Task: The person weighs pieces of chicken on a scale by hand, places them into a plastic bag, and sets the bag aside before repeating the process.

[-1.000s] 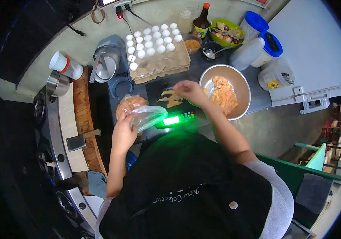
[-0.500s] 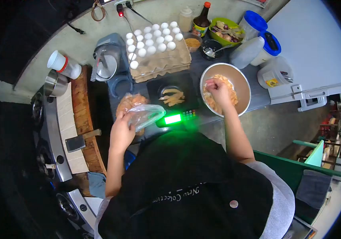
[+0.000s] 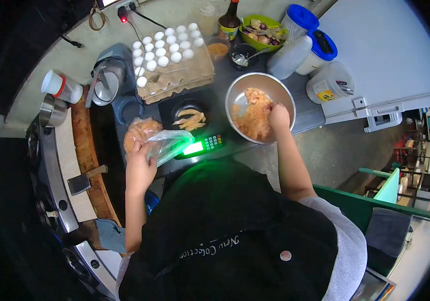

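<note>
My left hand (image 3: 140, 168) is closed on a clear plastic bag (image 3: 167, 144), whose mouth lies over the front edge of a black scale (image 3: 203, 145) with a lit green display. Next to that bag is a bundle of pale orange meat (image 3: 142, 131) in plastic. Several strips of meat (image 3: 191, 120) lie on the scale's dark plate. My right hand (image 3: 279, 118) is inside a metal bowl (image 3: 289, 95), its fingers pinched at the right side of the shredded orange meat (image 3: 253, 118). Whatever the fingertips hold is too small to make out.
Egg trays (image 3: 180, 80) stand behind the scale. Behind the bowl are a brown bottle (image 3: 230, 20), a green bowl (image 3: 247, 37) of onions, a small black bowl (image 3: 235, 50) and blue-lidded containers (image 3: 303, 17). A blue-grey machine (image 3: 117, 52) and a stove (image 3: 57, 175) are leftward.
The view has shifted, so the counter items appear further left. My right hand has moved from the meat's middle to its right side. My left hand still grips the bag.
</note>
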Tool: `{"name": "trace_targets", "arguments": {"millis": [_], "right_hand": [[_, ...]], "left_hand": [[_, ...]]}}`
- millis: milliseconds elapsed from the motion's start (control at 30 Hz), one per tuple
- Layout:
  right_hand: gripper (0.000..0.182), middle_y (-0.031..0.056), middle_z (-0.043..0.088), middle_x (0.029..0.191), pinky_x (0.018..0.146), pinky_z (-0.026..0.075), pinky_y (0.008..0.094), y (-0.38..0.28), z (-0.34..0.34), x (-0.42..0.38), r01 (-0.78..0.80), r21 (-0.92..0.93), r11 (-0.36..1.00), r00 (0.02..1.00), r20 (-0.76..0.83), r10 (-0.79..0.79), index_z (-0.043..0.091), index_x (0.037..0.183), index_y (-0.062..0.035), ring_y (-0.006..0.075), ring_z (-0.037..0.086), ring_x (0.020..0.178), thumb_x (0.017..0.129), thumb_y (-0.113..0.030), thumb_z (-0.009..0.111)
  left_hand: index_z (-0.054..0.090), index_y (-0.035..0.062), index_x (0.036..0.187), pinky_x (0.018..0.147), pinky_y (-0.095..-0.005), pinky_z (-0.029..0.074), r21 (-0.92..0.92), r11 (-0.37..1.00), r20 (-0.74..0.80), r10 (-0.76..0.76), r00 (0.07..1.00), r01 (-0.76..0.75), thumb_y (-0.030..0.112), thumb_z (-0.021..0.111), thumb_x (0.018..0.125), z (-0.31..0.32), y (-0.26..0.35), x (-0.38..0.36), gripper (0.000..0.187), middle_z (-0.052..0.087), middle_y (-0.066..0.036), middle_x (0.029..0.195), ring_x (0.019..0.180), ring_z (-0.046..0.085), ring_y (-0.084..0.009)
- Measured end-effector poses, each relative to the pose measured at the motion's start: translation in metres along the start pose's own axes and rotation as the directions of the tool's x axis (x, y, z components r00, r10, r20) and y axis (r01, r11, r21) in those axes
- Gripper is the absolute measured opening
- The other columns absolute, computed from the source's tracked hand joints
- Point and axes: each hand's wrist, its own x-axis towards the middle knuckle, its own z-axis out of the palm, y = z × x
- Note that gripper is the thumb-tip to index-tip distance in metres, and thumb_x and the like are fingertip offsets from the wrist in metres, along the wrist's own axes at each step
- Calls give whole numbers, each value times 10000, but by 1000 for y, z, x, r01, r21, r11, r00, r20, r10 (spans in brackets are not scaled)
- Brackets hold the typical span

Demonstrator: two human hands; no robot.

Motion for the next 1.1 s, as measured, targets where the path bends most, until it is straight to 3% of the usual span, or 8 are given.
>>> {"name": "trace_targets", "arguments": {"millis": [200,533,633,700,800,933,1000,1100], "right_hand": [[277,197,681,965,808,518,425,9,16,26,-62,190,980,990,134,36,717,1018,-83,352,659,899,750,-69,649],[338,207,682,960,826,514,440,15,26,48,70,52,996,953,291,-82,719,1055,-116,373,658,878,722,-81,673],[289,195,691,884,778,521,420,14,7,46,81,139,987,946,302,-120,723,1028,-82,327,679,809,745,-144,716],[286,169,689,818,741,524,377,15,-5,42,-98,339,936,929,369,-37,728,1016,-65,250,683,759,772,-213,745],[290,149,687,788,700,516,340,13,-17,41,-18,293,956,920,380,-100,731,1023,-70,194,665,718,796,-250,743],[267,163,679,770,685,512,341,13,-33,41,-86,454,887,896,425,-131,726,1001,-53,218,654,694,818,-247,716],[287,203,693,846,755,513,407,10,-44,40,40,218,975,932,344,-115,736,978,-53,335,680,821,827,-293,692],[278,196,696,874,774,515,425,-3,-70,40,-12,168,986,920,388,-55,738,956,-63,340,679,856,855,-308,656]], "left_hand": [[620,-4,1113,846,-442,479,-9,999,-4,-31,1000,31,-52,560,729,20,18,-3,392,553,-193,1075,980,587,-395],[619,-7,1115,839,-444,476,-24,999,19,-38,999,39,-36,538,732,36,45,-6,393,550,-205,1051,966,586,-397],[619,-6,1116,834,-445,477,-24,999,10,-48,999,48,-34,535,732,34,48,-7,393,551,-203,1047,957,588,-396],[619,-6,1116,834,-445,478,-37,997,21,-68,997,69,-35,535,732,33,48,-7,394,552,-202,1045,956,589,-395],[619,-6,1117,831,-445,478,-29,997,27,-72,997,73,-34,536,735,32,41,-6,392,554,-199,1044,951,591,-394],[622,-3,1115,837,-445,477,8,999,18,-37,999,37,-29,552,743,23,34,-3,380,554,-197,1043,965,590,-388],[623,-2,1113,840,-445,477,28,999,5,-19,1000,19,-28,559,745,17,32,0,375,554,-196,1042,972,589,-386],[626,2,1109,843,-442,478,0,1000,11,-13,1000,13,-27,567,749,9,26,4,366,554,-193,1041,988,587,-383]]}}
